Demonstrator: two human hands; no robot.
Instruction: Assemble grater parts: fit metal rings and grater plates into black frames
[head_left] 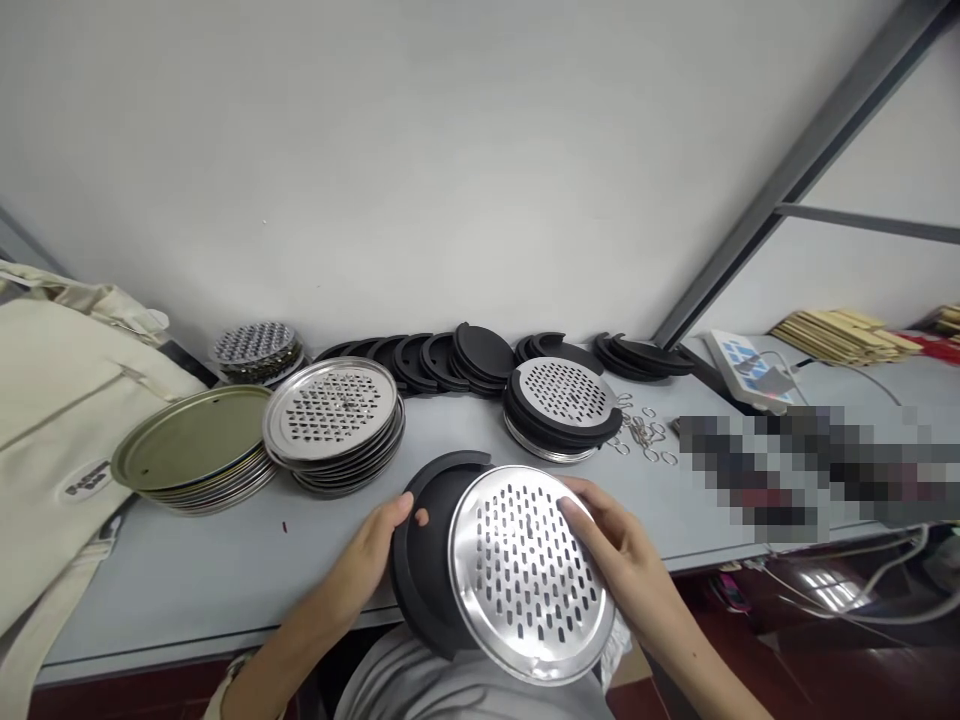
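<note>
My left hand (375, 555) grips the left edge of a black round plastic rim (424, 560), thumb on top. Against that rim my right hand (626, 560) holds a shiny perforated metal disc (525, 580), fingers resting on its upper right face. Both parts are tilted toward me over the front edge of the grey table (225, 570), above my lap. The disc overlaps the rim's right side and hides much of it.
Stacks of perforated metal discs (334, 415), plain metal plates (191, 445) and black rims (465, 360) line the back of the table. A finished stack (562, 405) stands in the middle, with small metal rings (641, 435) beside it. A cream bag (52, 400) lies at left.
</note>
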